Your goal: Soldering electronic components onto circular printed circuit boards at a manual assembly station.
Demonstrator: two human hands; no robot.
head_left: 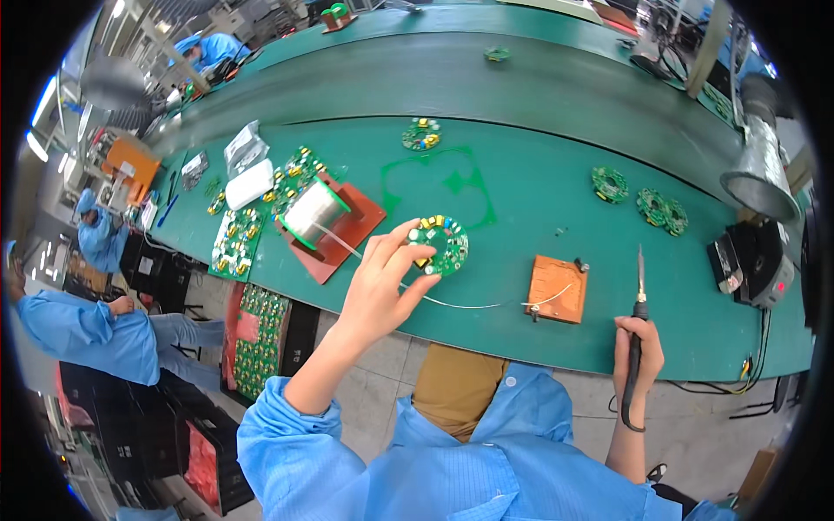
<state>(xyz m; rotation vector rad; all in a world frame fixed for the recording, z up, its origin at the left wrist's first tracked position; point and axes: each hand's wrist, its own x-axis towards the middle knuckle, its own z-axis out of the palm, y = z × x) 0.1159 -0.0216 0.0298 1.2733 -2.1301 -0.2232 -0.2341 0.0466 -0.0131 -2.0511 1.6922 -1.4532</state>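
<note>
My left hand [378,286] pinches a round green circuit board [450,247] by its left edge, above the green bench. The board is ring-shaped and carries yellow, blue and white parts. In my right hand [638,347] is a soldering iron [640,300], its metal tip pointing away from me. Between the hands lies a square orange-brown fixture block [556,291] with small posts at two corners. Solder wire [460,305] runs from a spool [315,214] on a red stand [358,217], passes by my left hand and ends over the block.
Several populated boards [300,169] are heaped behind the spool, near a white container [250,184]. More round boards [610,184] lie on the right, before a fume duct [763,187] and a black soldering station [754,260]. A conveyor belt [347,82] crosses the back. A co-worker [95,326] stands at left.
</note>
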